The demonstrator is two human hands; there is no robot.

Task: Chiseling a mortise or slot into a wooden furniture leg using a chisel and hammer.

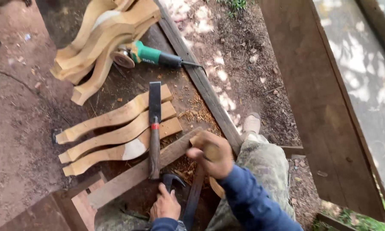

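My right hand [211, 157], in a blue sleeve, is closed around a pale curved piece of wood [197, 139], which is blurred. My left hand [164, 206] is low in the view, gripping a dark claw hammer [173, 179] just below its head. A dark bar [194, 194] stands between the two hands. Just to the left, a wide chisel [154, 128] with a wooden handle and a red band lies across three curved wooden pieces [115, 137]. A flat plank [132, 177] lies slanted under the chisel's handle.
A green angle grinder [146, 54] lies beside a stack of curved wooden blanks [99, 40] at the top. A long beam [201, 83] runs diagonally. My knee [263, 164] in camouflage trousers and my shoe [251, 123] are to the right, next to a dark board wall [321, 107].
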